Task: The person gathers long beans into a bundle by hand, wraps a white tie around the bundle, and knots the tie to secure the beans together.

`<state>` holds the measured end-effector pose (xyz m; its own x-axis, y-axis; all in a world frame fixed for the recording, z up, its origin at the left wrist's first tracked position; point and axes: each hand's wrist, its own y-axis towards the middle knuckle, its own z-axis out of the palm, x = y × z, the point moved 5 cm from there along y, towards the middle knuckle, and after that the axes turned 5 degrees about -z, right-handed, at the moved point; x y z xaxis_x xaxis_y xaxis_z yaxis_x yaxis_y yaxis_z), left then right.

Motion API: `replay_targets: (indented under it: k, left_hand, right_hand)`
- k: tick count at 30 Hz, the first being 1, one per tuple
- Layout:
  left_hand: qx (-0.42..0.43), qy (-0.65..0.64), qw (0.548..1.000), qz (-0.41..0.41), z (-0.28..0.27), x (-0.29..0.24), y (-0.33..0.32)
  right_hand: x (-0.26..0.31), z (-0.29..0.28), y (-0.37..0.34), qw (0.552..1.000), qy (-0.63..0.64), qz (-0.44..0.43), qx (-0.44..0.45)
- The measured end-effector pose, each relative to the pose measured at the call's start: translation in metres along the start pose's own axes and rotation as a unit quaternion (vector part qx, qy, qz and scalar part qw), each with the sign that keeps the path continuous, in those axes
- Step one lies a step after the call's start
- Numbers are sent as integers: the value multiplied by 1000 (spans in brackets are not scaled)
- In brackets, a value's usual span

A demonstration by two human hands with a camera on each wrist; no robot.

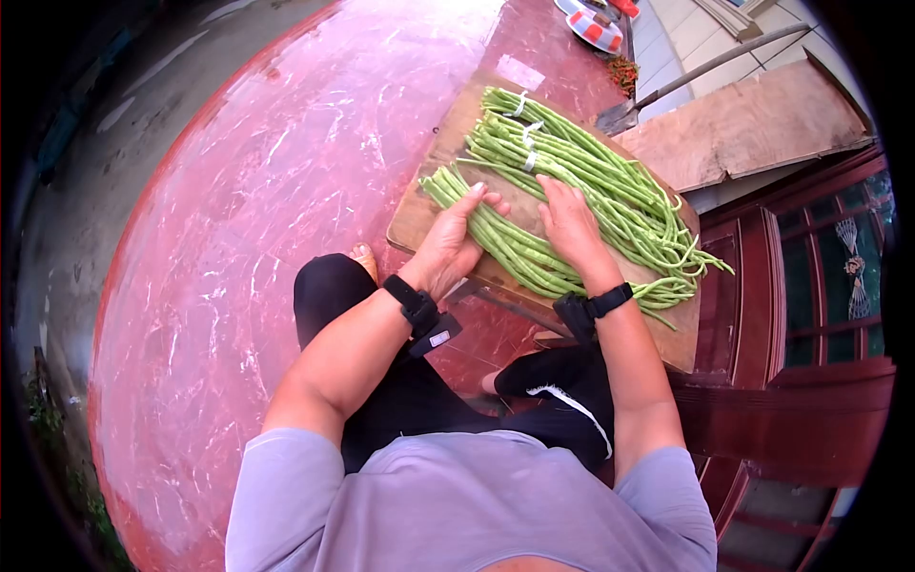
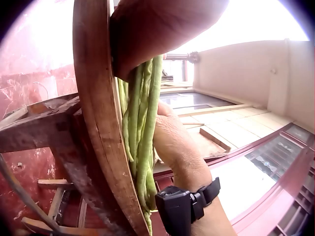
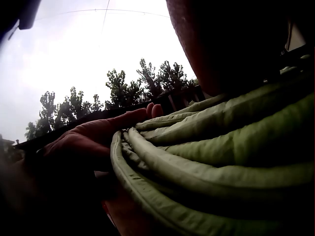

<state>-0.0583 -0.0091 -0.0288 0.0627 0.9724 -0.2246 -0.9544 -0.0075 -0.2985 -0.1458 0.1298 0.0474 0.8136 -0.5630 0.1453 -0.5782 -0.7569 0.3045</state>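
Observation:
Long green beans (image 1: 519, 250) lie in a loose bunch along the near edge of a wooden board (image 1: 405, 221). The left hand (image 1: 453, 243) curls its fingers and thumb round this bunch near its left end. On the bunch's far side, the right hand (image 1: 572, 229) rests against the beans with fingers fairly straight. Behind it lie more beans (image 1: 610, 176), tied with white bands (image 1: 530, 153). In the left wrist view, beans (image 2: 147, 118) run along the board's edge (image 2: 93, 98). The right wrist view shows beans (image 3: 211, 142) close up, with the left hand (image 3: 88, 137) at their end.
A plywood sheet (image 1: 743, 129) and a long-handled shovel (image 1: 618, 116) are at the right back. Small red items (image 1: 622, 74) lie on the floor near a patterned basin (image 1: 593, 30). A red door frame (image 1: 753, 296) stands at the right.

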Motion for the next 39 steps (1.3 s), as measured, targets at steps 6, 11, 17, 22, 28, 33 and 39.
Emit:
replay_targets:
  k: [6, 11, 17, 22, 28, 33, 39]
  left_hand:
    - [-14, -6, 1000, -10, -2, 1, 0]
    - [-7, 5, 1000, -7, 2, -2, -5]
    - [-9, 14, 1000, 1, 0, -2, -2]
    - [-30, 21, 999, 6, 4, -2, -7]
    - [-7, 33, 999, 7, 1, -3, -3]
    - [-12, 34, 999, 8, 1, -2, -4]
    - [35, 60, 997, 29, 7, -2, -5]
  right_hand:
    - [5, 6, 10, 994, -101, 27, 24]
    - [2, 11, 1, 998, 39, 41, -9]
    - [-17, 14, -11, 941, 296, 158, -40]
    - [-6, 2, -19, 955, 254, 135, -66]
    - [5, 3, -25, 969, 213, 88, -89]
    - [13, -12, -32, 943, 248, 139, -172]
    - [28, -10, -40, 951, 204, 139, -186]
